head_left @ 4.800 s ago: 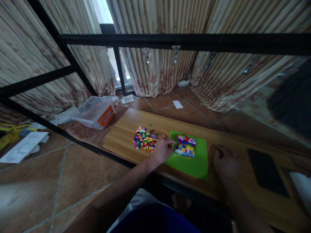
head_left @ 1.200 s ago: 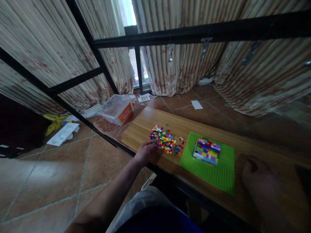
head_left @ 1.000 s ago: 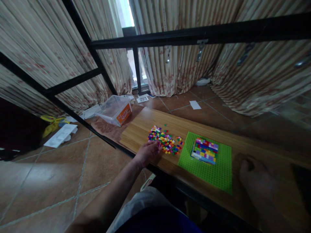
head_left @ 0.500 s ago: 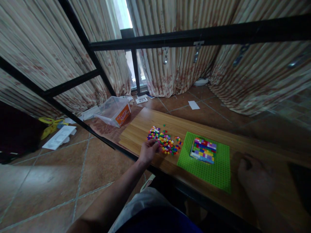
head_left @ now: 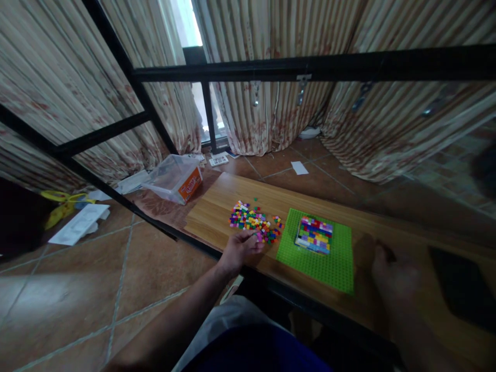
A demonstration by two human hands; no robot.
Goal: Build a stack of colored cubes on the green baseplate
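Observation:
My left hand [head_left: 241, 249] is at the near edge of a spread pile of small coloured toy bricks [head_left: 253, 219]. Its thumb and fingers are pinched together on a pink toy brick [head_left: 259, 237]. To the right of the pile lies a green studded baseplate [head_left: 290, 263], bearing a low rectangular block of built-up multicoloured bricks [head_left: 315, 235]. Just past the baseplate's right edge, my right hand [head_left: 394, 274] is over the table with its fingers curled in. It is dim and slightly blurred, and no object shows in it.
The wooden table [head_left: 211, 206] carries a dark flat object [head_left: 461, 284] at the right. Beyond its left end sits a clear plastic bin [head_left: 170, 178] with an orange label. A black metal frame bar [head_left: 232, 72] crosses in front of striped curtains [head_left: 294, 31].
The view has shifted slightly to the right. The pink brick now shows at my left fingertips, near the pile's front edge. My right hand stays beside the baseplate.

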